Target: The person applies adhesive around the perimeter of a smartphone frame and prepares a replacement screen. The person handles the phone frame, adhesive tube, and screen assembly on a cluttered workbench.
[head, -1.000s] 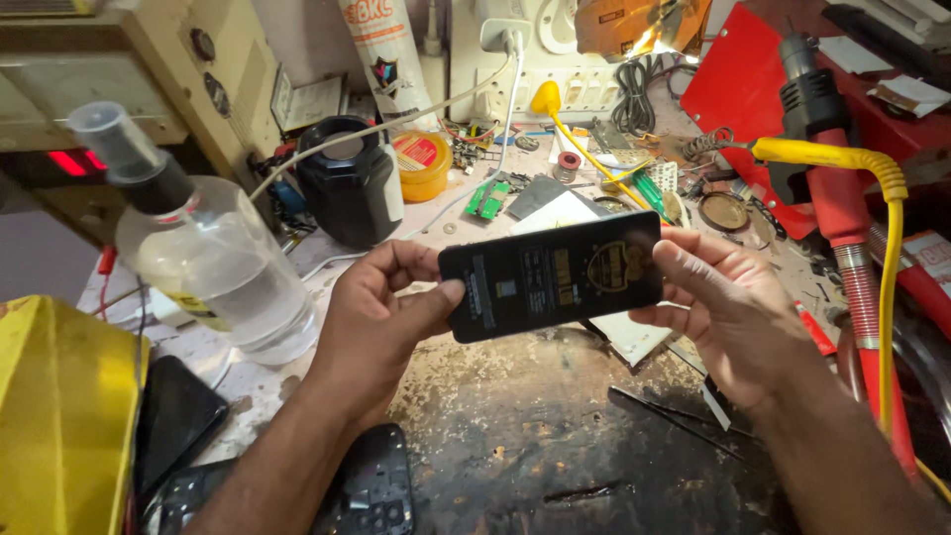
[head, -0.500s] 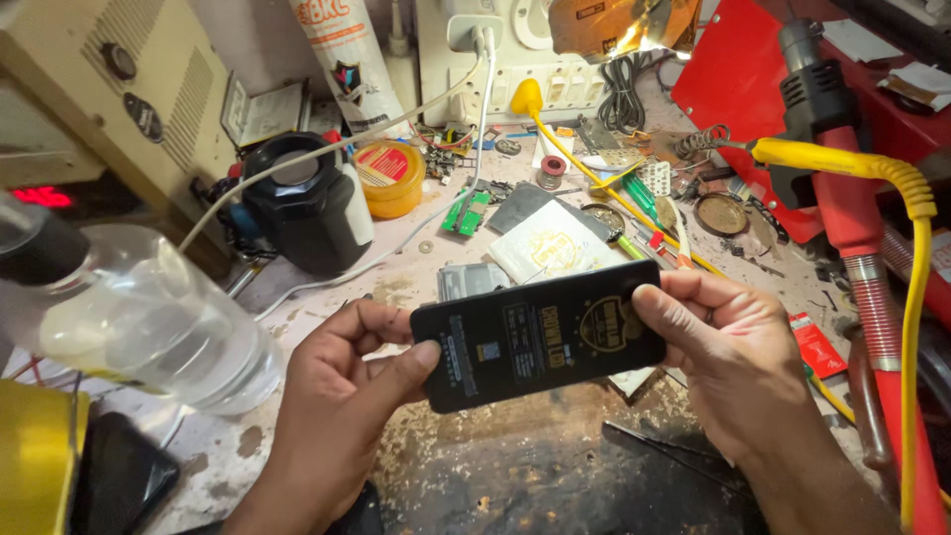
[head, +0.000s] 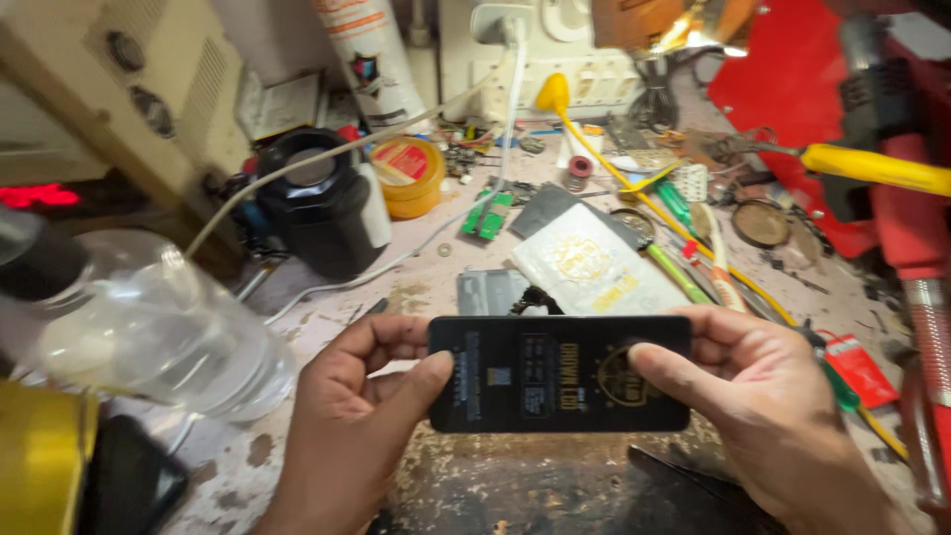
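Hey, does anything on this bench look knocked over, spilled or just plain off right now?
The clear plastic bottle at the left leans steeply rather than standing upright, though nothing looks spilled. The worktop is stained and chipped, with small parts scattered. The black panel, held level between left hand and right hand, looks intact.

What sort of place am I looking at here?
Likely a phone or electronics repair bench: both hands hold a black phone-screen panel, a small green circuit board lies among scattered parts, and screwdrivers litter the stained worktop.
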